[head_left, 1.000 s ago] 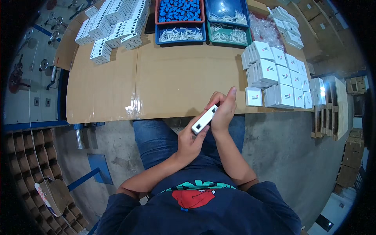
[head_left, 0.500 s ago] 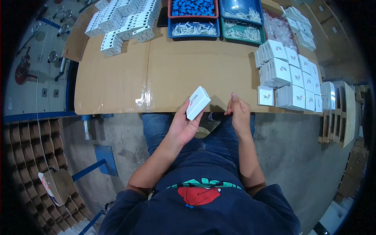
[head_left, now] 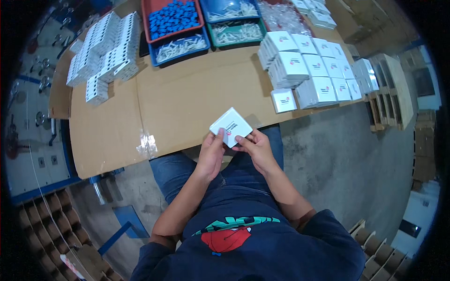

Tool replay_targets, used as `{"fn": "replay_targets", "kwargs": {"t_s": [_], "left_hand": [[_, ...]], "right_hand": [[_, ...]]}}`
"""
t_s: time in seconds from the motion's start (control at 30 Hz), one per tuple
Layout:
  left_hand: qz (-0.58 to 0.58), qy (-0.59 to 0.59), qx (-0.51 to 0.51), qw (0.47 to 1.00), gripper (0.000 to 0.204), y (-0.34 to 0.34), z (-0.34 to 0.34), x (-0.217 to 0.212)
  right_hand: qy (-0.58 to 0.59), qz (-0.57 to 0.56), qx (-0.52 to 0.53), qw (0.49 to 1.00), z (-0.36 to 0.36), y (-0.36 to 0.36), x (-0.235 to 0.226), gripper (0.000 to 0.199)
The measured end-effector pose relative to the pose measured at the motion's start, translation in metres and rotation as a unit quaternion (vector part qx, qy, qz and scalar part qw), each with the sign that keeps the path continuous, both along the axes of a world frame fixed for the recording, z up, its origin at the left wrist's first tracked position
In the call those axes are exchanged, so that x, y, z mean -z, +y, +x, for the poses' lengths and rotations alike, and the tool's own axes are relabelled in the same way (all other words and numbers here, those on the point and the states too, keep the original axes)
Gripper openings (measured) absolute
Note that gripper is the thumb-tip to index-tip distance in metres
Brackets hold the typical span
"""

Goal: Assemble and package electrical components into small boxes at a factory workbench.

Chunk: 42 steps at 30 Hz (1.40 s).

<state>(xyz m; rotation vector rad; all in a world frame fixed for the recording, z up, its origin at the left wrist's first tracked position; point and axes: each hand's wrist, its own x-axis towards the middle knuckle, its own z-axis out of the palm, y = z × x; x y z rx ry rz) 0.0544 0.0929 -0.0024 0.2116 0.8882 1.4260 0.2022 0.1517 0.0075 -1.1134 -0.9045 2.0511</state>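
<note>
A white square box (head_left: 233,124) with a small red mark and dark print is held up near the front edge of the table, its printed face upward. My left hand (head_left: 212,154) grips its lower left side, thumb on top. On its lower right side my right hand (head_left: 256,149) also has hold of it, thumb pressed on the face. The fingers beneath the box are largely hidden. Off to the right, one similar white box (head_left: 283,100) lies beside stacked white boxes (head_left: 318,70).
Cardboard covers the table (head_left: 187,98). At the back are a red tray (head_left: 146,18) of blue pieces, a blue tray (head_left: 180,60) and a green tray (head_left: 236,44) of white pieces. White blocks with holes (head_left: 105,51) are stacked far left. Wooden pallets (head_left: 391,89) stand right.
My right hand has come in from the right and taken hold of the box. The box has turned from tilted edge-on to face up. The whole view has swung to the right.
</note>
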Motion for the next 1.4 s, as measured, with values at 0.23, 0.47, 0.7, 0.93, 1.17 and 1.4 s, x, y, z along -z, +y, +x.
{"fn": "replay_targets", "kwargs": {"t_s": [0.23, 0.47, 0.7, 0.93, 1.17, 1.4], "left_hand": [[-0.040, 0.156, 0.148, 0.976, 0.053, 0.008, 0.014, 0.009], [0.035, 0.253, 0.163, 0.953, 0.052, 0.080, 0.055, 0.043], [0.088, 0.424, 0.222, 0.874, 0.048, 0.152, 0.089, 0.076], [0.124, 0.428, 0.192, 0.874, 0.042, 0.163, 0.114, 0.063], [0.108, 0.455, 0.189, 0.864, 0.043, 0.172, 0.124, 0.065], [0.079, 0.461, 0.104, 0.878, 0.034, 0.118, 0.103, 0.035]], "right_hand": [[-0.062, 0.032, 0.205, 0.976, 0.066, 0.041, 0.020, 0.029], [-0.048, 0.030, 0.323, 0.945, 0.091, 0.077, 0.043, 0.039], [-0.090, 0.020, 0.384, 0.919, 0.081, 0.076, 0.054, 0.044], [-0.074, 0.039, 0.399, 0.913, 0.094, 0.079, 0.061, 0.038], [-0.048, 0.039, 0.393, 0.917, 0.098, 0.089, 0.061, 0.031], [-0.156, 0.023, 0.339, 0.928, 0.116, 0.058, 0.044, 0.030]]}}
